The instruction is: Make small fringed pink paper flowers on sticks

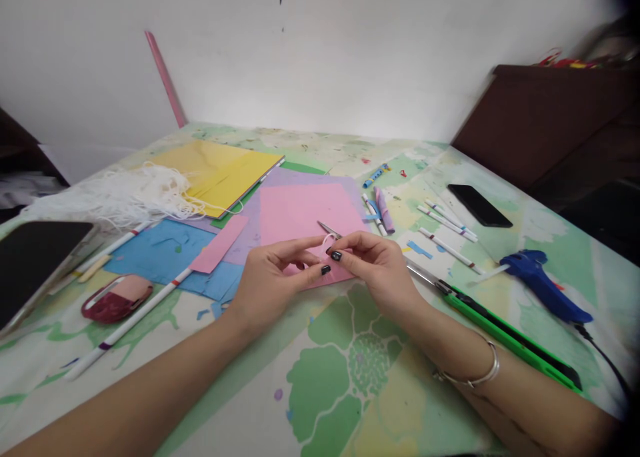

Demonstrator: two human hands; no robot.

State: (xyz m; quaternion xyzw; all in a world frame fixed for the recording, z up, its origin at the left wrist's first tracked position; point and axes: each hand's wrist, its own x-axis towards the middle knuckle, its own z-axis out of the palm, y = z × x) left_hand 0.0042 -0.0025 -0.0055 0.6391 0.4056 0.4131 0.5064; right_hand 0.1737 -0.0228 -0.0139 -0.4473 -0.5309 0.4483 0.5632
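Observation:
In front of me my left hand and my right hand meet over a pink sheet. A thin pale loop of string shows between their fingertips. My right thumb and forefinger pinch it; my left fingers curl round its other side, their grip partly hidden. Pointed metal scissor tips stick out just behind the right fingers, the rest covered by the hand. Beside my right wrist lies a green box cutter with its blade out.
A tangle of white string, a yellow pad, blue sheets, a maroon case and a striped stick lie left. Right are a blue glue gun, a phone and thin sticks. A wall stands behind.

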